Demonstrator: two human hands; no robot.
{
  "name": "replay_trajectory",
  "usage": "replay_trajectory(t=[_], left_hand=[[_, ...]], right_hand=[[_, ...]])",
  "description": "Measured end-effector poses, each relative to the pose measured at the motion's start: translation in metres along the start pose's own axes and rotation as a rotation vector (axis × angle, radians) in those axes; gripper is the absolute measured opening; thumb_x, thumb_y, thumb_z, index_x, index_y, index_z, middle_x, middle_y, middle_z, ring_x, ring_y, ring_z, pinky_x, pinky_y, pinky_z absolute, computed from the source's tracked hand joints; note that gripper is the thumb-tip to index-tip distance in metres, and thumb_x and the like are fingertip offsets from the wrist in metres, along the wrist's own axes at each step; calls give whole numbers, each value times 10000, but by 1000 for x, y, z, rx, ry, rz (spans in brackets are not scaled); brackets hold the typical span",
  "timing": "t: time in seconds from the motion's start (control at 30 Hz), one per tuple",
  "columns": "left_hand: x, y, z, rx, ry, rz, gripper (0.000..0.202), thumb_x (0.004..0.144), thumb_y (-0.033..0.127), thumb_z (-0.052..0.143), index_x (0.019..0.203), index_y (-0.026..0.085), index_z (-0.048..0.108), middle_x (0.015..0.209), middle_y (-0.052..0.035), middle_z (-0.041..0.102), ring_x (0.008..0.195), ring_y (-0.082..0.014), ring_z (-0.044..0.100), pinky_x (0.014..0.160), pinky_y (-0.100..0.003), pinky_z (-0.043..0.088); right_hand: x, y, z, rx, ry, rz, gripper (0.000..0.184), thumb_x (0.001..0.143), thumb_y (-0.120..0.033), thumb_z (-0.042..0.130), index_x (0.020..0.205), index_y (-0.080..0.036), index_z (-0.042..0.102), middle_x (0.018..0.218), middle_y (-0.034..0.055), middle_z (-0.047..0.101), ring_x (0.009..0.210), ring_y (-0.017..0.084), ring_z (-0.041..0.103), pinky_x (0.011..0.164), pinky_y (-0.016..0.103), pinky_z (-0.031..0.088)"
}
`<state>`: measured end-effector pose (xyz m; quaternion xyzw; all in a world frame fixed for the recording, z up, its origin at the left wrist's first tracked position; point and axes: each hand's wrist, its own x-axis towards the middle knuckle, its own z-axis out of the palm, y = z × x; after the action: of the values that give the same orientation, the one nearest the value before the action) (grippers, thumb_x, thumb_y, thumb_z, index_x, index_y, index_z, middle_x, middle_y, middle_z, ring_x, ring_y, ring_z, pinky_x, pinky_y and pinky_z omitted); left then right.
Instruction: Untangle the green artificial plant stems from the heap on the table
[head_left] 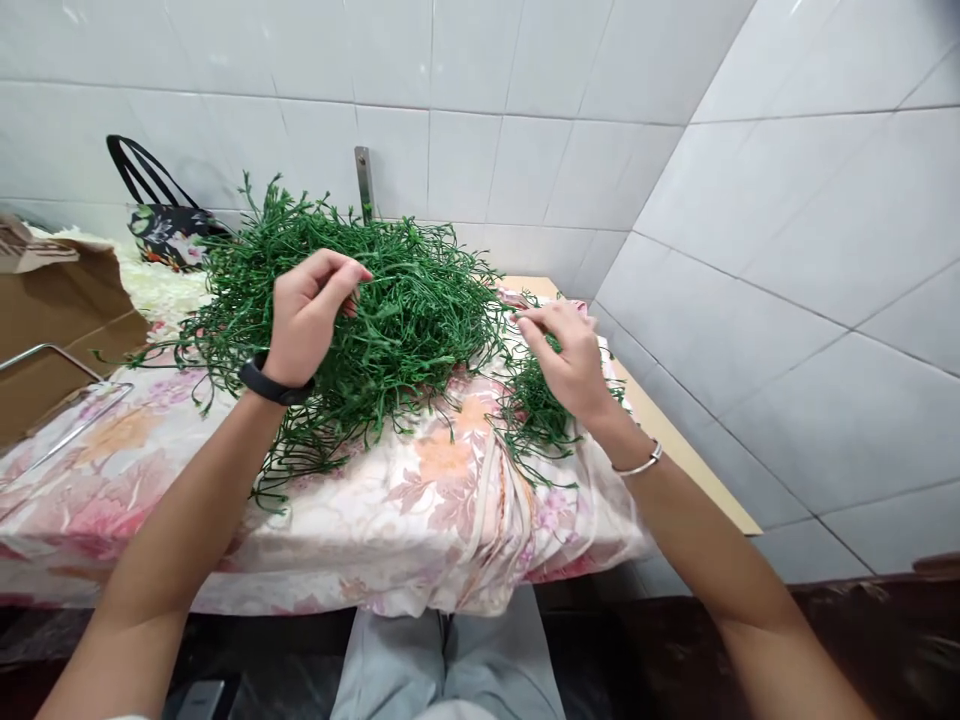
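A large tangled heap of green plastic plant stems (405,310) lies on the flowered cloth. My left hand (311,305), with a black band at the wrist, is over the heap's left half. Its thumb and forefinger are pinched together; whatever they hold is lost against the greenery. To the right lies a smaller bunch of green stems (536,405). My right hand (566,350), wearing a silver bangle, hovers over this bunch with bent, slightly parted fingers pointing left. Thin stems show close to its fingertips, and I see none clearly gripped.
The flowered cloth (322,545) covers the table, with folds bunched at its front edge. A cardboard box (67,320) and bent metal rod (75,370) are at left. Behind stand pale petals (169,290) and a floral bag (169,230). Tiled walls (465,165) enclose the back and right.
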<state>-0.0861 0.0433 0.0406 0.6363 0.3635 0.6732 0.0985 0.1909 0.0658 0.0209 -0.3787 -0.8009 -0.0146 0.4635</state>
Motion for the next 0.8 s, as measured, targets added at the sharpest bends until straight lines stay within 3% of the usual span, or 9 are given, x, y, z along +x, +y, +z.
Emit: replay_trajectory(t=[0.23, 0.43, 0.53, 0.63, 0.7, 0.8], left_hand=[[-32, 23, 30, -156, -410, -161, 147, 744, 118, 504, 853, 146, 599, 801, -15, 579, 684, -92, 501, 591, -210, 436], [-37, 25, 34, -210, -517, -228, 228, 712, 61, 506, 910, 146, 579, 880, -20, 563, 754, -105, 546, 669, -222, 469], [-38, 25, 35, -211, -552, -253, 241, 725, 57, 505, 935, 146, 584, 918, -26, 578, 742, -101, 577, 666, -219, 453], [-40, 24, 38, -230, -594, -244, 241, 746, 73, 505, 962, 156, 576, 942, -30, 577, 782, -111, 581, 699, -228, 450], [-42, 23, 39, -236, -623, -239, 235, 770, 111, 509, 993, 165, 560, 1002, -38, 561, 810, -117, 573, 708, -235, 454], [-45, 21, 42, -204, -656, -232, 238, 799, 193, 520, 1036, 174, 537, 1073, -55, 531, 878, -134, 556, 732, -245, 460]], right_hand=[[12, 32, -8, -377, 19, 134, 264, 848, -327, 433, 966, -219, 644, 875, 61, 559, 918, 233, 496, 802, 402, 256], [10, 43, -8, -613, -33, 106, 289, 848, -276, 384, 934, -168, 639, 931, 100, 578, 974, 274, 460, 815, 435, 247], [10, 47, -5, -583, -78, 129, 271, 840, -290, 403, 913, -172, 637, 956, 90, 595, 973, 273, 475, 821, 444, 256], [11, 44, -5, -506, 3, 118, 251, 841, -298, 423, 915, -174, 628, 1012, 81, 601, 1001, 263, 493, 865, 455, 253], [10, 35, -6, -391, 83, 52, 234, 850, -300, 426, 913, -185, 619, 1014, 66, 605, 1005, 234, 511, 895, 434, 265], [6, 12, -7, -129, 75, -111, 220, 863, -301, 417, 976, -210, 582, 1021, 54, 601, 1020, 193, 527, 895, 375, 337]])
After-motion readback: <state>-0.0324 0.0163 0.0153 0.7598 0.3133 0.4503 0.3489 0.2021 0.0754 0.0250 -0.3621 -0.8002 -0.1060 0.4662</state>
